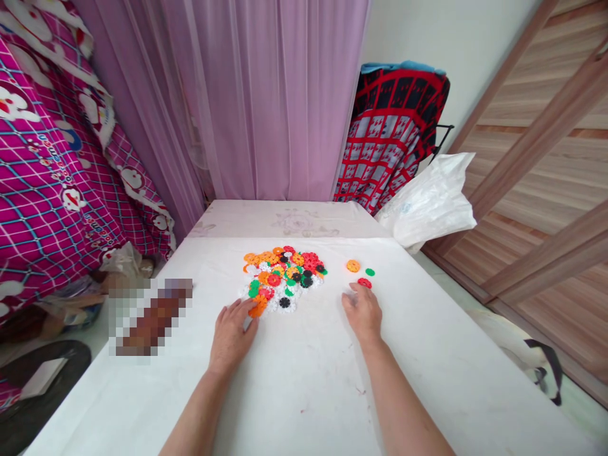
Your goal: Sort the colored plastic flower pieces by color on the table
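A pile of flower-shaped plastic discs point(285, 271) in orange, red, green, white and black lies on the white-covered table. My left hand point(232, 330) rests at the pile's near left edge, fingers spread, their tips touching an orange disc point(258, 306). To the right of the pile, my right hand point(365, 313) is closed, thumb and fingers bent around what looks like a white disc point(352, 296), mostly covered. Just beyond its knuckles lies a red disc point(364, 282). A green disc point(370, 272) and an orange disc point(353, 266) lie farther back, apart from the pile.
The white table cover point(294, 380) runs back to a floral cloth point(294, 218). A blurred-out patch point(154, 320) hides something at the left edge. A white plastic bag point(432, 202) stands by the back right corner. Purple curtains point(275, 95) hang behind.
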`<action>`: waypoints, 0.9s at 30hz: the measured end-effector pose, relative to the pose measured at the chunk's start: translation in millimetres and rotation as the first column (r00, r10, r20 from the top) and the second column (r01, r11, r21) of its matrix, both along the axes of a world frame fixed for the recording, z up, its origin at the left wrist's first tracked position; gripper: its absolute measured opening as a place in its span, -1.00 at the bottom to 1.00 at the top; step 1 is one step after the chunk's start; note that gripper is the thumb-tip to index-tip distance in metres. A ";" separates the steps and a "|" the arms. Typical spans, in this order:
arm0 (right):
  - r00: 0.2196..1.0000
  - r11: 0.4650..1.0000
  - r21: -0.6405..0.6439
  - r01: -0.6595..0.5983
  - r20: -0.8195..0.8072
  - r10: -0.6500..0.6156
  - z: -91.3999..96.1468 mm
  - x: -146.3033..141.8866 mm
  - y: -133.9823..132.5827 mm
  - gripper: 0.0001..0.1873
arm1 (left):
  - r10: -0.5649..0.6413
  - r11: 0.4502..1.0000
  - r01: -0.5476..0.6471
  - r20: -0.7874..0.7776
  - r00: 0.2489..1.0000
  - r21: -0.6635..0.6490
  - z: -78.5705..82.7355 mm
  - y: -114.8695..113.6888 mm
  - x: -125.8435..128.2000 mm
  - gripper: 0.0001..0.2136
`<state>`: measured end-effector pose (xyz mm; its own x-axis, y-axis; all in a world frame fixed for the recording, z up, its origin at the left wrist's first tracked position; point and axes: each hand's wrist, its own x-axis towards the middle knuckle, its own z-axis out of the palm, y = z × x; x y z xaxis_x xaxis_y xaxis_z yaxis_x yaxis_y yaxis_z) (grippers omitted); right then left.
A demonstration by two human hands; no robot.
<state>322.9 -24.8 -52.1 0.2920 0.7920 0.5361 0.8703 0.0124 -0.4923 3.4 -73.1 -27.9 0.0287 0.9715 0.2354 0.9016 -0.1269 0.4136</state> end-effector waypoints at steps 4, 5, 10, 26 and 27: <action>0.969 0.969 0.045 -0.243 0.062 0.240 8.3 -45.2 -5.0 -0.80 | 0.002 1.000 -0.002 0.004 1.000 0.014 0.1 -0.1 0.1 -0.66; 0.952 0.953 0.024 -0.301 0.070 0.299 10.8 -57.9 -5.2 -0.80 | 0.001 1.000 -0.002 0.006 1.000 0.016 0.3 -0.1 0.1 -0.66; 0.937 0.936 -0.126 -0.330 0.074 0.341 21.7 -100.1 1.2 -0.83 | -0.001 1.000 0.001 0.012 1.000 0.011 1.3 -0.3 -0.3 -0.66; 0.957 0.939 -0.192 -0.286 -0.017 0.289 22.2 -125.3 23.2 -0.70 | -0.001 1.000 0.001 0.009 1.000 0.000 4.4 -0.4 0.7 -0.66; 0.958 0.939 -0.192 -0.284 -0.033 0.283 21.6 -126.4 24.6 -0.70 | 0.000 1.000 0.000 0.011 1.000 -0.008 4.9 -0.5 0.9 -0.66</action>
<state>196.5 -0.3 -30.5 0.0423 0.9303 0.3643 0.8420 0.1631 -0.5143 4.3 -73.6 -23.0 0.0257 0.9734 0.2278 0.8969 -0.1231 0.4248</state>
